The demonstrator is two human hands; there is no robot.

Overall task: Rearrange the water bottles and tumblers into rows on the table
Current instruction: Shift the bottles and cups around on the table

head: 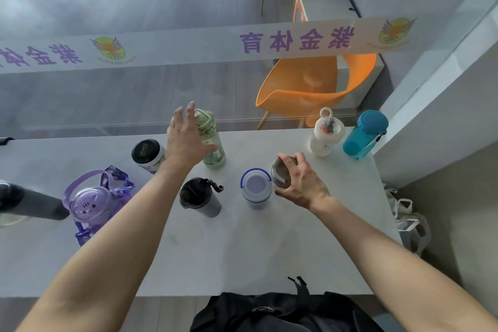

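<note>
Gripping is seen at the right hand (pixel 299 183): its fingers (pixel 285 157) are wrapped around a brown tumbler (pixel 281 173), which is set upright on the counter (pixel 242 250) just beside a blue-rimmed bottle (pixel 256 188). The left hand (pixel 186 140) is spread wide, fingers apart, in front of a green bottle (pixel 213 143).

On the table (pixel 310 237), two bottles (pixel 326 133) are set far right, tumblers (pixel 200 197) in the middle, a jug (pixel 89 205) left.
</note>
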